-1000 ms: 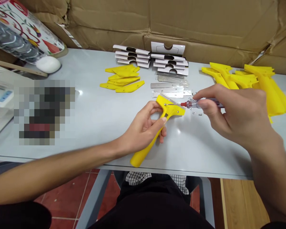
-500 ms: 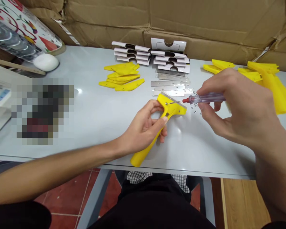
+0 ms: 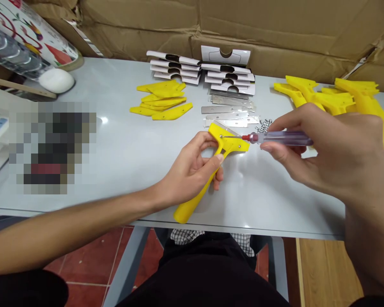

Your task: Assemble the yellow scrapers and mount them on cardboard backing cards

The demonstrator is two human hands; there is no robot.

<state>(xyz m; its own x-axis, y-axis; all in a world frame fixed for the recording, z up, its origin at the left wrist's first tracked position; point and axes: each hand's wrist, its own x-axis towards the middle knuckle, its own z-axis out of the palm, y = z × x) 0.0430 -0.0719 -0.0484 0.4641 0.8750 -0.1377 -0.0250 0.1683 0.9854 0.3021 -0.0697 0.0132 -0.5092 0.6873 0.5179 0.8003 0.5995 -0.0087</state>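
My left hand [image 3: 195,168] is closed around a yellow scraper [image 3: 192,205], its thumb on the neck just below the wide head. A blade edge shows along the top of that head, and two screws sit in its face. In my right hand [image 3: 333,149] is a screwdriver [image 3: 280,137] with a clear purplish handle and a red collar. Its thin shaft lies nearly level, and the tip meets the left screw [image 3: 221,136]. Small loose screws or nuts [image 3: 265,125] lie in a heap just beyond the screwdriver.
Metal blades [image 3: 224,109] lie behind the scraper, with folded white cards [image 3: 228,79] farther back. Yellow flat pieces [image 3: 166,100] are left of them; more yellow scraper handles [image 3: 336,96] pile at right. A cardboard wall [image 3: 141,25] closes off the table's [image 3: 121,149] back.
My right hand has lowered slightly and shifted right, laying the screwdriver flatter, with its tip still at the left screw. The view has shifted a little; my left hand keeps its hold on the scraper.
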